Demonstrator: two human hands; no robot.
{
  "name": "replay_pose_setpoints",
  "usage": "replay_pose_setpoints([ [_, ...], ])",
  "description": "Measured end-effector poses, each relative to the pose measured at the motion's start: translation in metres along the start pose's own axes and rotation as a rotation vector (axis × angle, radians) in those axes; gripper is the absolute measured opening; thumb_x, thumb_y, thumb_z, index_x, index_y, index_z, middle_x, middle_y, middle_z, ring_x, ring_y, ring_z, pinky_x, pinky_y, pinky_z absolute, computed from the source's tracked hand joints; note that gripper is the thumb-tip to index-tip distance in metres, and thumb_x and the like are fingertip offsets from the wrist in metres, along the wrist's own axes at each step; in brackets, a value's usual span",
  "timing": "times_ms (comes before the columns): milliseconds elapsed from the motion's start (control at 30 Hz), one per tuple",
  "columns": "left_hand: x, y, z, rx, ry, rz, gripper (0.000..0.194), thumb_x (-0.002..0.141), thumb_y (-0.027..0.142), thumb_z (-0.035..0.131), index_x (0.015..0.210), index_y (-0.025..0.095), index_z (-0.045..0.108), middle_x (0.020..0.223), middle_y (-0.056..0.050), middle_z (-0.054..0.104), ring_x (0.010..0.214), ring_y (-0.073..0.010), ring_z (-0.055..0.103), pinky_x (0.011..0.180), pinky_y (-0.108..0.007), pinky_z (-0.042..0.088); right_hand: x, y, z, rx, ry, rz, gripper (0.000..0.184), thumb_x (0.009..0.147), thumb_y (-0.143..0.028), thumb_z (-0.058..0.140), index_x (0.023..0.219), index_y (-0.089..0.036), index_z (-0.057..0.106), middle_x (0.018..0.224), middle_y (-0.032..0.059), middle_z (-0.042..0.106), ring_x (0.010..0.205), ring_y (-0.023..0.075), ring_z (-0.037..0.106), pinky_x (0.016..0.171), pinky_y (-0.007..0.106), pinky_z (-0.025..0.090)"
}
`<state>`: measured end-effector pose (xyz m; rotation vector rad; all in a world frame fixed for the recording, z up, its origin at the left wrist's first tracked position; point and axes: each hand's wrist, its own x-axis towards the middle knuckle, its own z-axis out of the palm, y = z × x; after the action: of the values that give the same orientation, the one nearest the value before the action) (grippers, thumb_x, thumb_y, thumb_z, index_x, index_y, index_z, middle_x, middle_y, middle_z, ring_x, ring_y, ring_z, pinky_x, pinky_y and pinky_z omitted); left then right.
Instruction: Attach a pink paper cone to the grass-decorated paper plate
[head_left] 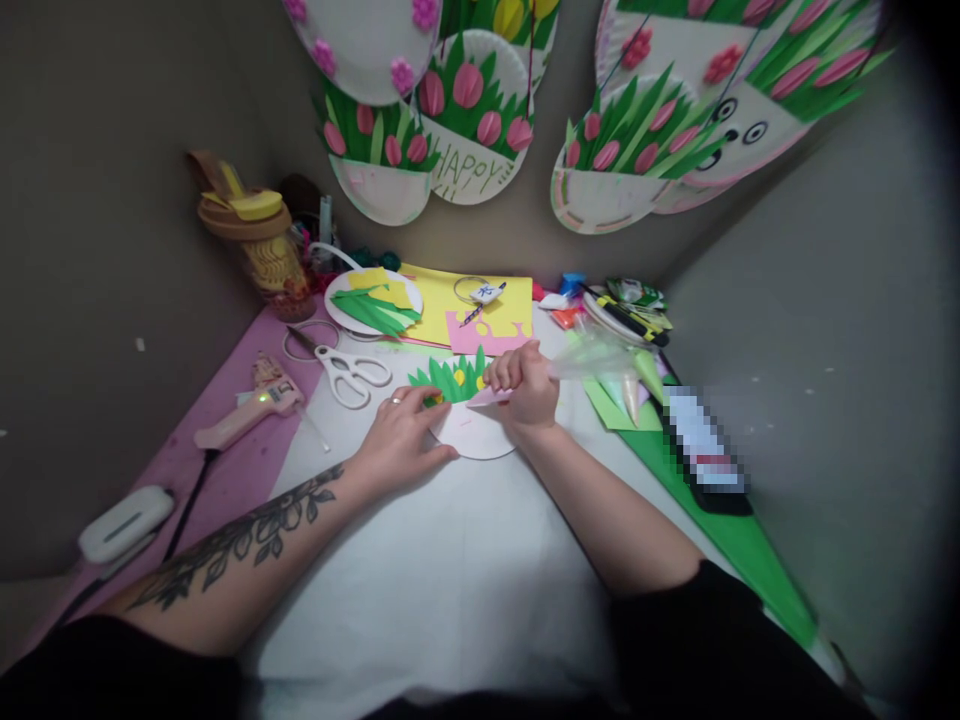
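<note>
The white plate piece lies in front of you near the middle of the table, a pale, rounded shape with a faint pink mark on its face and jagged green paper grass standing along its upper edge, dotted with small yellow pieces. Your left hand rests at its left side, thumb and fingers apart; your right hand is clamped in a fist around a clear cone bag whose pink tip points over the plate. Under your forearms runs a white covering, with a mauve sheet to the left bearing a pink glue gun, and white scissors nearby. Beyond your hands you have a second plate with green strips on it, a yellow sheet and cut pink paper. A lidded tumbler stands at the back left, a phone lies at the right, and decorated plates with pink paper tulips hang on the grey wall
</note>
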<state>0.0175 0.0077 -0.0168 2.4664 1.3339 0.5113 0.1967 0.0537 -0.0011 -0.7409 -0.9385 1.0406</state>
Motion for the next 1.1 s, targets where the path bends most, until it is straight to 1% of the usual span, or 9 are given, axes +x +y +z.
replay_pose_setpoints([
  [133,0.0004,-0.0005,0.0005,0.005,-0.002,0.001,0.053,0.075,0.048,0.065,0.120,0.020,0.061,0.130,-0.013,0.050,0.118,-0.0335,0.044,0.095,-0.049,0.041,-0.0005,-0.0024,0.0008,0.054,-0.014,-0.024,0.061,0.086,-0.059,0.051,0.040,-0.023,0.034,0.038,-0.0049,0.031,0.037,0.0113,0.039,0.045,0.029,0.039],
  [300,0.0005,-0.0003,0.0011,0.007,0.009,0.005,0.052,0.075,0.047,0.066,0.119,0.020,0.062,0.129,-0.013,0.050,0.117,-0.0332,0.044,0.096,-0.049,0.041,-0.0038,-0.0033,0.0004,0.036,0.002,0.027,0.063,0.084,-0.062,0.051,0.040,-0.022,0.032,0.037,-0.0054,0.030,0.036,0.0104,0.038,0.044,0.028,0.038],
  [467,0.0000,-0.0003,0.0011,0.006,0.011,0.004,0.053,0.075,0.048,0.066,0.120,0.020,0.061,0.130,-0.012,0.050,0.118,-0.0333,0.044,0.095,-0.049,0.041,-0.0032,-0.0003,0.0005,0.018,0.018,0.039,0.063,0.084,-0.063,0.051,0.039,-0.022,0.032,0.037,-0.0054,0.030,0.036,0.0105,0.038,0.044,0.028,0.039],
  [567,0.0000,-0.0002,0.0009,0.008,0.010,0.004,0.052,0.075,0.048,0.066,0.120,0.020,0.062,0.130,-0.013,0.050,0.118,-0.0333,0.044,0.095,-0.049,0.041,-0.0012,0.0010,0.0007,0.022,0.019,0.025,0.063,0.085,-0.062,0.050,0.039,-0.022,0.033,0.037,-0.0052,0.031,0.037,0.0108,0.038,0.045,0.028,0.039],
  [733,0.0005,0.0002,0.0008,-0.002,0.012,0.002,0.052,0.075,0.047,0.066,0.119,0.021,0.062,0.129,-0.013,0.050,0.117,-0.0337,0.044,0.095,-0.050,0.041,0.0016,0.0005,0.0004,0.080,0.007,-0.039,0.061,0.087,-0.057,0.052,0.040,-0.022,0.035,0.037,-0.0054,0.032,0.037,0.0105,0.038,0.046,0.028,0.040],
  [833,0.0006,0.0001,0.0008,-0.004,0.013,0.002,0.051,0.075,0.047,0.067,0.119,0.021,0.062,0.129,-0.013,0.050,0.117,-0.0341,0.044,0.095,-0.051,0.041,0.0005,-0.0007,0.0005,0.113,-0.007,-0.030,0.061,0.086,-0.057,0.053,0.040,-0.022,0.036,0.037,-0.0053,0.033,0.036,0.0103,0.038,0.045,0.028,0.039],
  [967,0.0004,-0.0002,0.0012,-0.006,0.018,0.003,0.052,0.074,0.047,0.067,0.119,0.021,0.062,0.129,-0.013,0.050,0.117,-0.0341,0.045,0.095,-0.050,0.041,-0.0026,-0.0018,0.0012,0.081,0.000,0.013,0.062,0.085,-0.060,0.052,0.039,-0.022,0.035,0.037,-0.0054,0.031,0.037,0.0104,0.038,0.044,0.028,0.039],
  [1100,0.0002,0.0001,0.0012,-0.004,0.016,0.001,0.052,0.075,0.047,0.067,0.120,0.021,0.062,0.130,-0.013,0.050,0.118,-0.0341,0.044,0.095,-0.051,0.041,-0.0021,-0.0001,0.0013,0.050,0.008,0.004,0.062,0.084,-0.061,0.052,0.039,-0.022,0.035,0.036,-0.0054,0.032,0.037,0.0104,0.038,0.045,0.028,0.040],
])
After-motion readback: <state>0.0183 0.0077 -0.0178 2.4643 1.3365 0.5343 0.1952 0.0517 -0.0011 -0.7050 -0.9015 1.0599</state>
